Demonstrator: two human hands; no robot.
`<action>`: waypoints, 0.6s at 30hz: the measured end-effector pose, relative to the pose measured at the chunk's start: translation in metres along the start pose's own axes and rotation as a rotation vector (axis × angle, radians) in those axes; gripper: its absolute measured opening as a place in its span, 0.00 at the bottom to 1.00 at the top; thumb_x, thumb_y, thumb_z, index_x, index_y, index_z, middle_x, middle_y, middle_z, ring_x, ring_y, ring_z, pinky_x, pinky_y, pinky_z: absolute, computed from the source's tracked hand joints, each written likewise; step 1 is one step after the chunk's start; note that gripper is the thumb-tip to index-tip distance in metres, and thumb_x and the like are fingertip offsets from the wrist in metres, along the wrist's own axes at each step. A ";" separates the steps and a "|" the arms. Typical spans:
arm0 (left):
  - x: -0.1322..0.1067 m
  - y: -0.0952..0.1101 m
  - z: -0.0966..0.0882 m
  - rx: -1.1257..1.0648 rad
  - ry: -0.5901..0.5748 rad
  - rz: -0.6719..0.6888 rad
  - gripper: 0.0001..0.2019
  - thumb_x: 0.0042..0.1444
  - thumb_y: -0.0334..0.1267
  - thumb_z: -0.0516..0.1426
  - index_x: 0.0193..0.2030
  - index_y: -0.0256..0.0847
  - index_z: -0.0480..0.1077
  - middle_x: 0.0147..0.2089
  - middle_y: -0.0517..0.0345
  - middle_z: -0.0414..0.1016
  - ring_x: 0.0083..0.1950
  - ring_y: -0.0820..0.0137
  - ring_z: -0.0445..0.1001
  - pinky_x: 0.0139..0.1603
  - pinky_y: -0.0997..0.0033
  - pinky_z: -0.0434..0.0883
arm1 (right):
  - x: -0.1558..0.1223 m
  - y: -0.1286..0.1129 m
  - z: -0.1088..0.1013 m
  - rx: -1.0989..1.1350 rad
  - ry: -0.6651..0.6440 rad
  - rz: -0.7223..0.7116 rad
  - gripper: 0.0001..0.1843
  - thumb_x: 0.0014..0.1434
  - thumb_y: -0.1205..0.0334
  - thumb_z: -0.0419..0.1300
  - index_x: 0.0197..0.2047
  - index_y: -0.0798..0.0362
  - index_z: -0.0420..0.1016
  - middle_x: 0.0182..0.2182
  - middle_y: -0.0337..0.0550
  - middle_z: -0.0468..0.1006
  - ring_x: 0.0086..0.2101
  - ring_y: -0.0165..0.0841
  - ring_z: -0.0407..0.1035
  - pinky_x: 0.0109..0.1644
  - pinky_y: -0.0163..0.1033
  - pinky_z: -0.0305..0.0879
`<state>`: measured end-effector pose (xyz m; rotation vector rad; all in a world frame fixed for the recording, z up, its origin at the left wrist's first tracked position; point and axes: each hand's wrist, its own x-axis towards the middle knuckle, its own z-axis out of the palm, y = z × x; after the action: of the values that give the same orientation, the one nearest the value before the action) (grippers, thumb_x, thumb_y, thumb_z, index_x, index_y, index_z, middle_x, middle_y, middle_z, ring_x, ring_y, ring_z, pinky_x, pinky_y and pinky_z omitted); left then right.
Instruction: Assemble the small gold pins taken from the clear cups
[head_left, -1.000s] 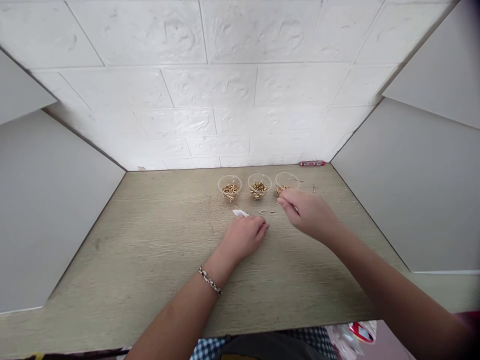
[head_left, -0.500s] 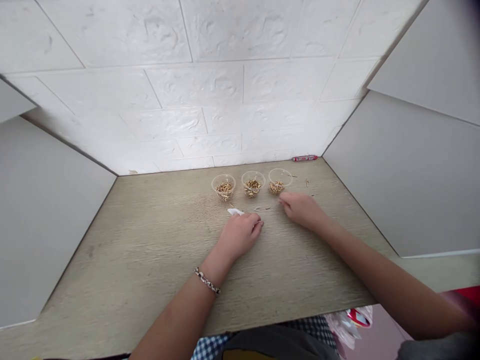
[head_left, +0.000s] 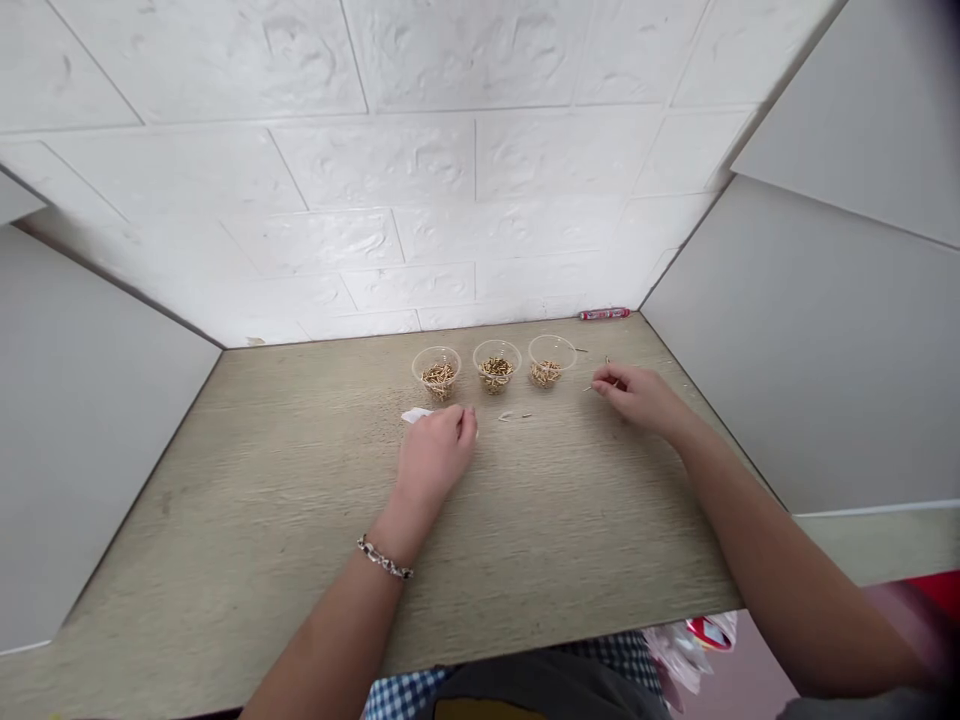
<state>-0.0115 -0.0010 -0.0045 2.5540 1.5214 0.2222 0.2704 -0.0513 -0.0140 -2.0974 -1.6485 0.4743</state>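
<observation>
One wooden table (head_left: 300,520) fills the lower frame, shut in by a white brick wall (head_left: 420,170) at the back and grey panels (head_left: 810,380) at both sides; wide bare wood is left toward the lower left. The left hand (head_left: 435,452) is laid knuckles-up at centre, fingers curled under — whether anything is pinched beneath cannot be told. The right hand (head_left: 637,396) is set down right of centre, near the right panel, fingertips drawn together and pointed left. Three clear cups (head_left: 496,366) of small golden pieces are lined up just beyond both hands, the rightmost nearest the right hand. A red pen (head_left: 604,314) is lodged against the wall. A white scrap (head_left: 415,414) shows at the left hand's fingertips, touching them. A few loose pieces (head_left: 514,415) are scattered between the hands. A thin sliver (head_left: 588,388) is seen at the right fingertips, long axis roughly left-right, jutting toward the cups — a grip on it cannot be confirmed.
</observation>
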 end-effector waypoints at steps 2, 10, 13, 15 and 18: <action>-0.006 0.012 -0.002 0.023 0.003 0.115 0.23 0.63 0.42 0.38 0.27 0.39 0.68 0.27 0.51 0.74 0.29 0.67 0.71 0.30 0.68 0.60 | 0.001 0.007 -0.005 0.046 0.021 0.048 0.11 0.54 0.56 0.53 0.32 0.51 0.73 0.26 0.39 0.73 0.25 0.30 0.63 0.28 0.35 0.56; -0.045 0.076 0.006 -0.005 -0.219 0.602 0.19 0.62 0.45 0.41 0.33 0.39 0.68 0.28 0.52 0.74 0.27 0.64 0.73 0.22 0.69 0.61 | 0.004 0.014 -0.004 0.159 0.108 0.118 0.13 0.52 0.54 0.57 0.34 0.52 0.77 0.26 0.40 0.74 0.28 0.32 0.65 0.33 0.38 0.59; -0.043 0.069 0.013 -0.064 -0.152 0.729 0.22 0.64 0.45 0.37 0.32 0.39 0.67 0.27 0.56 0.74 0.25 0.69 0.72 0.20 0.72 0.59 | 0.005 0.020 -0.005 0.186 0.200 0.151 0.13 0.51 0.54 0.57 0.35 0.53 0.77 0.28 0.42 0.75 0.28 0.32 0.66 0.34 0.38 0.59; -0.041 0.062 0.016 -0.141 -0.091 0.767 0.22 0.64 0.45 0.37 0.33 0.39 0.67 0.26 0.58 0.73 0.25 0.71 0.72 0.20 0.73 0.59 | 0.007 0.026 -0.008 0.197 0.247 0.167 0.13 0.51 0.55 0.57 0.36 0.53 0.77 0.29 0.42 0.76 0.29 0.32 0.66 0.34 0.39 0.60; -0.038 0.056 0.013 -0.352 -0.020 0.750 0.22 0.65 0.46 0.37 0.38 0.39 0.67 0.28 0.59 0.75 0.28 0.76 0.73 0.25 0.76 0.63 | 0.009 0.035 -0.012 0.222 0.316 0.199 0.14 0.51 0.54 0.58 0.35 0.54 0.77 0.30 0.43 0.77 0.30 0.33 0.67 0.35 0.39 0.61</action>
<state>0.0214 -0.0611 -0.0071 2.6705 0.3950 0.4925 0.3082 -0.0508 -0.0222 -2.0540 -1.1629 0.3468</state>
